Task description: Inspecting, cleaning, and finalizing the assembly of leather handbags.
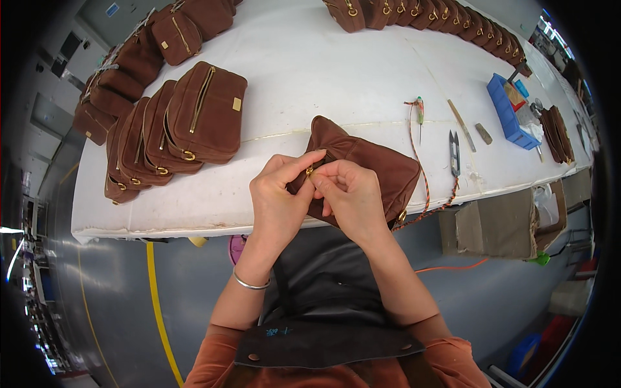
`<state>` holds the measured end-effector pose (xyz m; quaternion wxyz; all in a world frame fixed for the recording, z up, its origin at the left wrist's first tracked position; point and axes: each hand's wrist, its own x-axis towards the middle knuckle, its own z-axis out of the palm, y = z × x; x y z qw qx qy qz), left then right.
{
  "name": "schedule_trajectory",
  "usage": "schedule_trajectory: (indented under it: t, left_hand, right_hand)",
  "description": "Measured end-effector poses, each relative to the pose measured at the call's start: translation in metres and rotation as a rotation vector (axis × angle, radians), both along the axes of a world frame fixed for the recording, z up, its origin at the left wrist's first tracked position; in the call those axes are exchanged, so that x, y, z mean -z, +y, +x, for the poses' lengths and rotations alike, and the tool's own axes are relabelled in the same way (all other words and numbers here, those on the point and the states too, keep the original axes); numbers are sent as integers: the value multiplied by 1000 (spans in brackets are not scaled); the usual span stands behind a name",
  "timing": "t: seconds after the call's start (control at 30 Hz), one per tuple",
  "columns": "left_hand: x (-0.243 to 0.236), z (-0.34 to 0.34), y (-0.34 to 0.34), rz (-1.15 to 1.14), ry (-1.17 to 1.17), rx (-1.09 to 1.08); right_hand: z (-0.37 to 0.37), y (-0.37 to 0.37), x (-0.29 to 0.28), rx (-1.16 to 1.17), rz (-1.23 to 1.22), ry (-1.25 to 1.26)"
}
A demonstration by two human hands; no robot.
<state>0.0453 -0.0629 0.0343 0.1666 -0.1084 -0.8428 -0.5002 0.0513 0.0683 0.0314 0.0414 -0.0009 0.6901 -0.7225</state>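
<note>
A brown leather bag (381, 169) lies tilted at the table's near edge, right in front of me. My left hand (279, 187) grips its left side, thumb and index finger closed about the leather beside the zipper. With fingertips pinched together, my right hand (352, 194) holds the small gold zipper pull (310, 171). Both hands meet there, and the fingers partly cover the pull and the zipper. At the bag's lower right corner sits a gold ring (402, 216), close to a braided red-and-black cord (425, 187).
Finished-looking brown bags (220, 113) lean in a row at the left; others (446, 16) line the far edge. At right lie an awl (420, 111), thread snips (455, 155), a thin stick (460, 123), a blue bin (508, 116) and brown leather pieces (556, 134). A cardboard box (495, 223) stands below.
</note>
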Motion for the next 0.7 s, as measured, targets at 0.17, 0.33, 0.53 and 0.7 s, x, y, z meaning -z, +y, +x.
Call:
schedule_trajectory:
  t: [0.17,0.33,0.53,0.7]
  left_hand:
    - [1,1,0,-30,3,-9]
    - [2,3,3,-48,47,-20]
    - [3,3,5,-100,110,-23]
    - [4,3,6,-115,129,-35]
  right_hand:
    - [6,-4,-3,49,92,61]
    - [9,-7,4,140,256,245]
    - [11,-10,3,199,476,457]
    - [12,-13,-4,197,657,472]
